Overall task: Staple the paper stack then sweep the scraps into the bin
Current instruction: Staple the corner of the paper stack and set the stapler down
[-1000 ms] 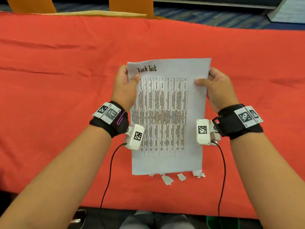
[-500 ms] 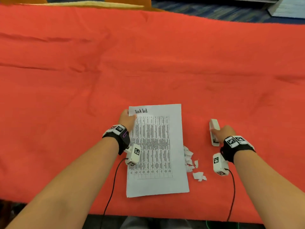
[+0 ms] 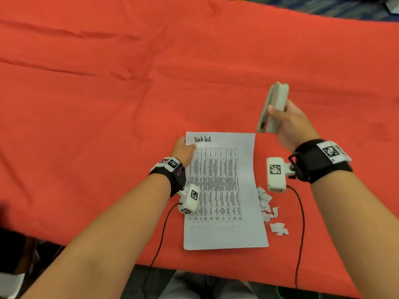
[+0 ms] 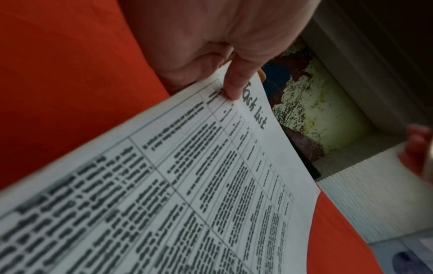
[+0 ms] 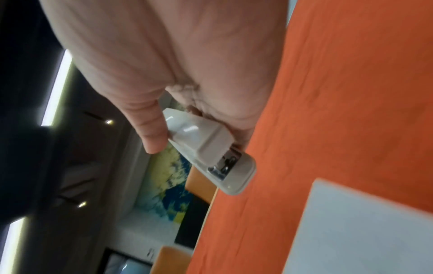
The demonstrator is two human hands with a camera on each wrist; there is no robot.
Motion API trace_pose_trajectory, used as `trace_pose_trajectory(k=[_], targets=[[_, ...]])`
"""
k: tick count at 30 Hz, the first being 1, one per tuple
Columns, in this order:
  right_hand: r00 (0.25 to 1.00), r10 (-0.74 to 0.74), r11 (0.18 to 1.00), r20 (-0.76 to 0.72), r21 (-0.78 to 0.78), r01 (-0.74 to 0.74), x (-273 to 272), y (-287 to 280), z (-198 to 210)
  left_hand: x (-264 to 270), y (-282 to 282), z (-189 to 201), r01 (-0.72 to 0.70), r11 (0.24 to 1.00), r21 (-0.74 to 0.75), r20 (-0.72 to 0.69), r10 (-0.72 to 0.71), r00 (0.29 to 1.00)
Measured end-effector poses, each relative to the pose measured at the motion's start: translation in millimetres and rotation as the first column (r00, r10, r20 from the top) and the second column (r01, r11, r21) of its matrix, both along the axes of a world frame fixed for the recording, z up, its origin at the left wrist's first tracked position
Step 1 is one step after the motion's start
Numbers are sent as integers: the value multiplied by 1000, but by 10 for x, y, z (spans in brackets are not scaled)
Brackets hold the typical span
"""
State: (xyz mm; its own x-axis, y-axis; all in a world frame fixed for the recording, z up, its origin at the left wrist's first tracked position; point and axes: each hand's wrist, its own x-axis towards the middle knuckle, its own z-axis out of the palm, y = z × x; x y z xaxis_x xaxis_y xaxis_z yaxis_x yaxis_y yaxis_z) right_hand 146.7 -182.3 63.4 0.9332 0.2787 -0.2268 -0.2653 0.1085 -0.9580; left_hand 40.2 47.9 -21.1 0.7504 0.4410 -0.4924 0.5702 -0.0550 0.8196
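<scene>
A person is standing over a counter [image 3: 108, 104] draped in red cloth, with a paper stack [image 3: 224, 190] lying flat near its front edge, the handwritten heading "Task list" topping a printed table. The left hand [image 3: 183, 149] is pinching the stack's top left corner, thumb on the upper sheet and the other fingers tucked beneath, as the left wrist view makes plain. The right hand [image 3: 289, 124] is gripping a pale grey stapler [image 3: 273, 108] and holding it raised clear of the cloth, just beyond the stack's top right corner; thumb and fingers are wrapping its body, one end pointing away from the person and the other toward the paper. In the right wrist view the stapler's metal hinge end is showing past the thumb. A small cluster of torn white scraps [image 3: 269, 210] is lying on the cloth, touching the stack's right edge toward its lower half. Both wrists are wearing black straps carrying small white cameras with printed markers, their cables trailing off the counter's front edge.
</scene>
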Motion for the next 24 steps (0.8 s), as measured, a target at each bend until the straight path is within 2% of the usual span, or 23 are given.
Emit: trace_pose_trajectory(k=[2,6,10,14,24], targets=[[997,82,997,8,8,-82,-47,419,73,-45,-6,6,7,1000,8,21,-8,1000],[997,65,997,-41,-30,-66,-188,1108,8,-115,-63,1,17,1000,2,67,-17,998],[998,51,992,-26,-117,-53,-218,1481,-155,-116,-118,-28,9,1000,4,121,-10,993],[992,120,959,44,-263,-104,-281,1571,-262,-118,-125,-50,45,997,56,135,-52,989],[971,200,921,134,-364,-139,-280,1443,-362,-118,-121,-19,47,998,36,130,-51,990]])
